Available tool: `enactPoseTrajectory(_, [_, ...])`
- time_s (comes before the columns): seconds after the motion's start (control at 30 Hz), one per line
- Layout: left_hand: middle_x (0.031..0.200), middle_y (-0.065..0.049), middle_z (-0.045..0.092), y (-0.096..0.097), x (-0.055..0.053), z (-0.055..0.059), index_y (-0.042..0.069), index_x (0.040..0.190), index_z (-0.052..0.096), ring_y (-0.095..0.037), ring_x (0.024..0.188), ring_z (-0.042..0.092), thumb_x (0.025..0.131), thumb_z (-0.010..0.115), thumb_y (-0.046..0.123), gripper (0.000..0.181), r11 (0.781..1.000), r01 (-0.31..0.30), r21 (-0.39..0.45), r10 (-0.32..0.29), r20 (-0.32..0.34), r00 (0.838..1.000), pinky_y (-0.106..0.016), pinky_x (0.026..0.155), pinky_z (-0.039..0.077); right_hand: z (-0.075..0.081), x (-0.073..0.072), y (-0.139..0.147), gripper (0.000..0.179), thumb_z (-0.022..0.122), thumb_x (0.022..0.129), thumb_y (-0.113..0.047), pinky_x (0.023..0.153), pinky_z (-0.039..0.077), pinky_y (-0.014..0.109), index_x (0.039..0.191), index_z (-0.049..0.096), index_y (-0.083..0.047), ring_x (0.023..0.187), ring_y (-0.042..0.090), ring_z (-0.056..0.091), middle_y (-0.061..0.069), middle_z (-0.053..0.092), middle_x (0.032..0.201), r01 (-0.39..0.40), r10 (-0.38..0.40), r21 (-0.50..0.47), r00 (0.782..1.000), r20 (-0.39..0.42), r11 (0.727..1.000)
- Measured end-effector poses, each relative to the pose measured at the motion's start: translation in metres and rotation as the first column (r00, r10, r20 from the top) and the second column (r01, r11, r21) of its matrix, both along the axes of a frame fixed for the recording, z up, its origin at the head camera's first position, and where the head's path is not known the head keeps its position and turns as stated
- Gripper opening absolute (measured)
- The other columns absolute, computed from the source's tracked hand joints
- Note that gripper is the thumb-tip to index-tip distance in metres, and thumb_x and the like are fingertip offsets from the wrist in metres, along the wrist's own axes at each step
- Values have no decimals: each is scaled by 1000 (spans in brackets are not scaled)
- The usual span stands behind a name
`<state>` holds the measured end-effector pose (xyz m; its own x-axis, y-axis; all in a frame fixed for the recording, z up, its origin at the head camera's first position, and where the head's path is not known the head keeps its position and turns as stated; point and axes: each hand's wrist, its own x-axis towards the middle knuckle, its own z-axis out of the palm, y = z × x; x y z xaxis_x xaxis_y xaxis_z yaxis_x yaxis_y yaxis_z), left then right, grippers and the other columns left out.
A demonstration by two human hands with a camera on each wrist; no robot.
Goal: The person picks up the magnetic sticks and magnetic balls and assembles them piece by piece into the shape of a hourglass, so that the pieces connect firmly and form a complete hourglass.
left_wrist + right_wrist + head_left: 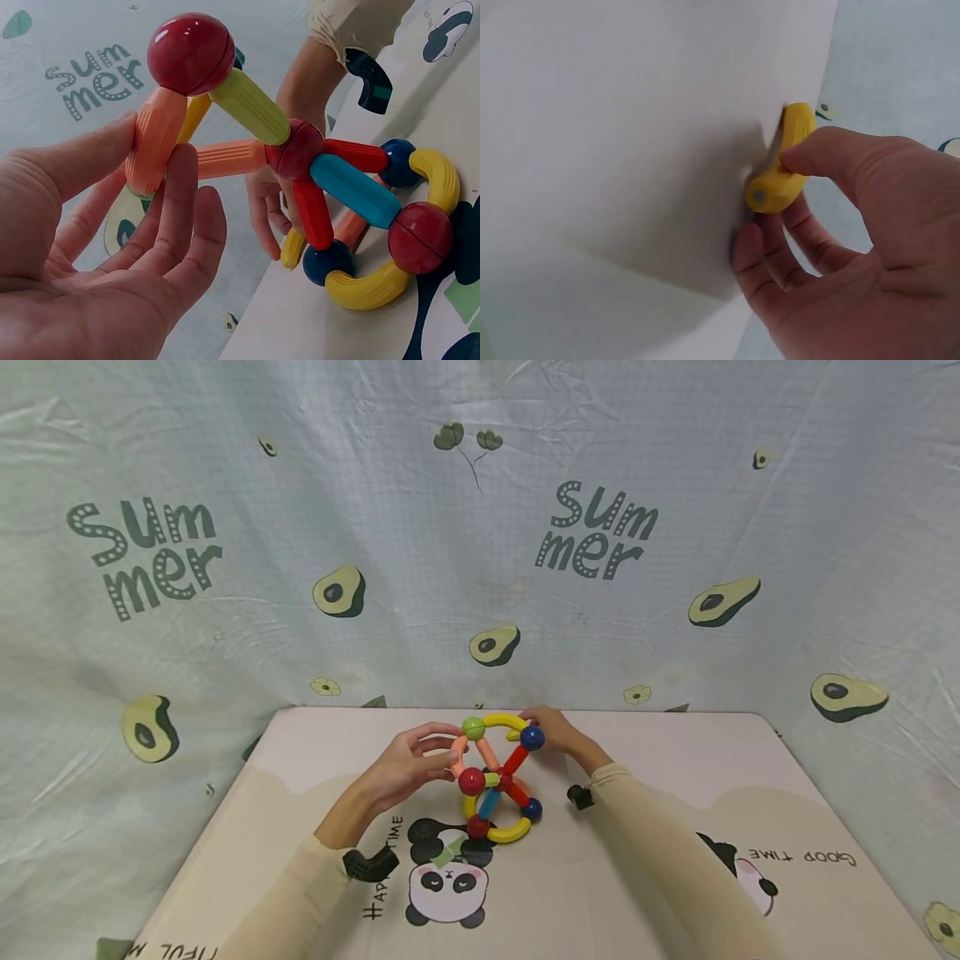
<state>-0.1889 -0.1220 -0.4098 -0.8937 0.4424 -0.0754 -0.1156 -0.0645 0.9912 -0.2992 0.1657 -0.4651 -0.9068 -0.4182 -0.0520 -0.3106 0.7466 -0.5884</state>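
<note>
Magnetic balls and rods are joined into a wheel-like structure, with a red ball (295, 149) at its hub. My left hand (405, 767) pinches a salmon curved rod (156, 140) on its near upper side, between thumb and fingers. A large red ball (191, 52) tops that rod, and a green ball (473, 728) sits at the structure's top. Behind the structure my right hand (551, 729) pinches a separate yellow curved magnetic rod (776, 196), its metal end showing. That rod is close over the white tabletop. Yellow curved rods and blue balls form the lower rim.
The tabletop (637, 893) carries printed pandas and lettering. A printed avocado curtain (420, 543) hangs around the back and sides, right behind the table's far edge. A dark wrist-worn device (371, 864) sits on the left sleeve, another (580, 797) on the right.
</note>
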Motion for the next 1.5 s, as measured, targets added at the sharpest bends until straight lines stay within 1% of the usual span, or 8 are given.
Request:
enactPoseTrajectory(0.17, [126, -18, 62, 0, 2, 0, -1, 137, 56, -26, 97, 68, 94, 76, 12, 49, 1000, 9, -2, -9, -4, 1000, -42, 92, 57, 2, 0, 7, 25, 72, 93, -6, 99, 49, 52, 117, 72, -2, 100, 31, 59, 14, 70, 109, -45, 45, 73, 999, -2, 996])
enactPoseTrajectory(0.47, [123, -17, 63, 2, 5, 0, -1, 136, 57, -26, 96, 69, 93, 77, 10, 49, 1000, -25, -11, 25, -3, 1000, -45, 93, 57, 8, 7, 18, 14, 74, 93, -12, 93, 50, 50, 107, 75, -10, 94, 28, 59, 8, 69, 100, -35, 32, 109, 999, 34, 993])
enactPoseTrajectory(0.63, [122, -17, 64, 3, 5, 0, -2, 135, 57, -27, 95, 69, 93, 77, 11, 48, 1000, -21, -2, 21, -3, 1000, -42, 90, 58, 15, 15, 23, 20, 75, 92, -12, 88, 53, 47, 112, 74, -9, 89, 25, 60, 7, 70, 99, -45, 40, 170, 999, 33, 984])
enactPoseTrajectory(0.77, [122, -17, 64, 3, 4, 0, -1, 135, 58, -27, 96, 69, 93, 77, 12, 47, 1000, -21, -6, 21, -8, 1000, -42, 90, 58, 22, 24, 29, 23, 76, 92, -10, 91, 54, 48, 114, 71, -8, 96, 27, 63, 10, 71, 107, -53, 49, 197, 998, 27, 979])
enactPoseTrajectory(1.0, [126, -18, 62, 2, 6, 0, -1, 135, 57, -26, 97, 69, 93, 76, 9, 47, 1000, -26, -8, 26, -7, 1000, -41, 90, 58, 31, 36, 50, 16, 75, 91, -2, 86, 58, 42, 105, 71, -8, 98, 28, 68, 10, 73, 106, -95, 96, 41, 995, -30, 995])
enactPoseTrajectory(1.13, [126, -17, 63, 1, 6, 0, -1, 136, 57, -26, 97, 69, 93, 77, 10, 49, 1000, -24, -6, 24, -7, 1000, -41, 90, 58, 33, 42, 64, 18, 75, 92, -5, 74, 60, 37, 110, 71, -9, 93, 27, 69, 11, 73, 109, -86, 88, -78, 996, 17, 993])
enactPoseTrajectory(1.37, [124, -17, 65, 1, 6, -1, -1, 136, 56, -26, 97, 69, 93, 78, 12, 50, 1000, -25, -9, 25, -9, 1000, -42, 91, 57, 38, 57, 84, 26, 75, 94, -12, 72, 61, 38, 120, 69, -9, 93, 25, 70, 14, 72, 116, 0, 44, -297, 989, 143, 955])
enactPoseTrajectory(1.5, [127, -19, 63, 2, 6, -1, -1, 136, 56, -26, 97, 69, 93, 77, 11, 49, 999, -33, -7, 32, -6, 999, -42, 91, 57, 38, 65, 92, 31, 75, 95, -16, 74, 61, 40, 124, 67, -10, 98, 27, 70, 16, 69, 121, 22, 39, -370, 987, 157, 929])
